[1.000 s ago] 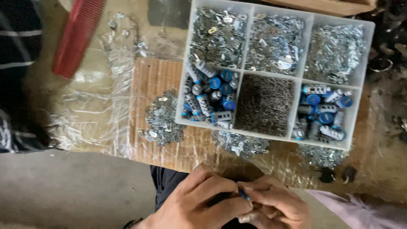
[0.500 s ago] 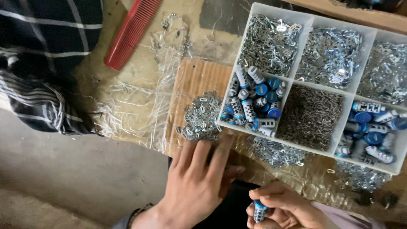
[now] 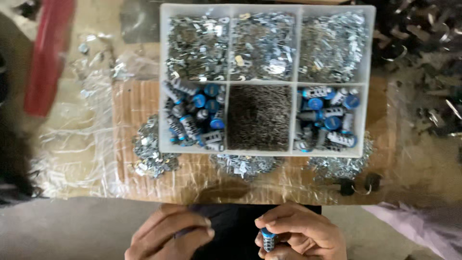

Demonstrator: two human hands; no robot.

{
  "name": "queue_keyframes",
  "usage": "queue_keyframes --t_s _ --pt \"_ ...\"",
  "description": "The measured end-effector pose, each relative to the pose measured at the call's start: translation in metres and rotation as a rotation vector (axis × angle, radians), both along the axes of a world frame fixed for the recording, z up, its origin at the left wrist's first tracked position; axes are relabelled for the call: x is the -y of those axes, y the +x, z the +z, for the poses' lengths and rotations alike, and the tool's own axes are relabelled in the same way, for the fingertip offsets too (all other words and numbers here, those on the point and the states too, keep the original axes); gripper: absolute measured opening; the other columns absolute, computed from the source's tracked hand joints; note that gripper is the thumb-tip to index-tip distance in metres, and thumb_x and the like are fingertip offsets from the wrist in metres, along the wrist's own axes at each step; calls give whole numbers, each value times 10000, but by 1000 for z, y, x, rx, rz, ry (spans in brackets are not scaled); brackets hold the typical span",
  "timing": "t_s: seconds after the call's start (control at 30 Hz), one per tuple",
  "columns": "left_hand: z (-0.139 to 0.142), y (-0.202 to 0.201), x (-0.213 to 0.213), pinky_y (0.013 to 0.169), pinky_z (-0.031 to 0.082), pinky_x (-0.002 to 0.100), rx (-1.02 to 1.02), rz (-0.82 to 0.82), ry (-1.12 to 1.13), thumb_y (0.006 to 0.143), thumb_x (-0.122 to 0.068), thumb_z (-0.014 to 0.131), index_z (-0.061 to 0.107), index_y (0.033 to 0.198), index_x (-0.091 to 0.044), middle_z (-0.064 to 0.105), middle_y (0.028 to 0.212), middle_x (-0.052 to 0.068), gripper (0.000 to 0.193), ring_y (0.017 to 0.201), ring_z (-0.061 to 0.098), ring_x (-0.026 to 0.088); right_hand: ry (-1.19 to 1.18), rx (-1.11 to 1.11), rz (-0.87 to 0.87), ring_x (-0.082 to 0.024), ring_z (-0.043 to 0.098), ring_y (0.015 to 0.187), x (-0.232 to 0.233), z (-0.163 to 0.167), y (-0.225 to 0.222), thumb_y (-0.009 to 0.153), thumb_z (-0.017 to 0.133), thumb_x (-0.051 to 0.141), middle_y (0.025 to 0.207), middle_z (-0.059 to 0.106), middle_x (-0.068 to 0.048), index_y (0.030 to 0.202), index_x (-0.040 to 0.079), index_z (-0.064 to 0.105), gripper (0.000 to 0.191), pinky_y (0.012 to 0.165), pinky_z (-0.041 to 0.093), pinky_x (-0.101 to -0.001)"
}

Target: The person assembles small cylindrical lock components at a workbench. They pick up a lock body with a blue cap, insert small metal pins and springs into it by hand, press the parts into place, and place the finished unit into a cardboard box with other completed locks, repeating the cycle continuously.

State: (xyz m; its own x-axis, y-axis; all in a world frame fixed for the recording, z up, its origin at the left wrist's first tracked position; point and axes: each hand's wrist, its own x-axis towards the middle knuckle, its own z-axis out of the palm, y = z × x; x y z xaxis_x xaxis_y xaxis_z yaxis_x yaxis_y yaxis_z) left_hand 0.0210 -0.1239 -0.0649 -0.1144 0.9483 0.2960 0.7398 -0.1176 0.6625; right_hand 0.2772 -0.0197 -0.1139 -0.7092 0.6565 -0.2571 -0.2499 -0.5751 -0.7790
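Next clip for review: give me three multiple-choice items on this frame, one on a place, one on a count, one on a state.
1. Where does the heap of thin dark pins lie in the white tray?
A. near row, middle compartment
B. far row, left compartment
C. outside the tray, on the cardboard

2. How many compartments does the tray have?
A. four
B. six
C. nine

3. What is the right hand doing?
A. resting flat on the cardboard
B. reaching into the tray
C. holding a small blue-capped cylinder in its fingers

Answers:
1 A, the dark pins fill the middle compartment of the row nearest the person.
2 B, two rows of three show.
3 C, the cylinder's blue cap and ribbed metal body show between the fingers, while the left hand beside it holds nothing that can be seen.
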Motion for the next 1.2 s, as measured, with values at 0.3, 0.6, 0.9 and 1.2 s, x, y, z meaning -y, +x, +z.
queue_keyframes --t_s 0.3,0.6,0.9,1.2 --pt "-11 67 -24 760 578 295 477 187 -57 829 -90 851 760 869 -124 792 935 -12 105 839 761 146 27 169 -191 -387 746 1040 5 -2 28 777 795 -162 1242 639 -381 1188 -128 674 430 813 703 -453" --pt "15 66 -58 795 570 348 80 -181 -13 796 -147 819 758 978 -58 739 964 78 212 924 699 217 132 152 -225 -395 719 1135 3 -4 36 828 777 -173 1227 645 -395 1176 -153 720 353 912 647 -416" --pt "32 52 -71 797 555 337 32 -189 27 834 -144 809 749 958 -64 712 989 31 160 950 707 181 29 73 -165 -338 737 1033 9 -13 29 804 809 -160 1199 658 -379 1156 -147 730 361 829 632 -373" --pt "-5 60 -56 807 554 345 801 -93 -294 897 -188 792 715 1080 -75 647 970 89 229 909 665 214 177 -22 -104 -292 726 955 0 -17 38 802 801 -185 1166 694 -341 1164 -106 782 371 739 591 -320"
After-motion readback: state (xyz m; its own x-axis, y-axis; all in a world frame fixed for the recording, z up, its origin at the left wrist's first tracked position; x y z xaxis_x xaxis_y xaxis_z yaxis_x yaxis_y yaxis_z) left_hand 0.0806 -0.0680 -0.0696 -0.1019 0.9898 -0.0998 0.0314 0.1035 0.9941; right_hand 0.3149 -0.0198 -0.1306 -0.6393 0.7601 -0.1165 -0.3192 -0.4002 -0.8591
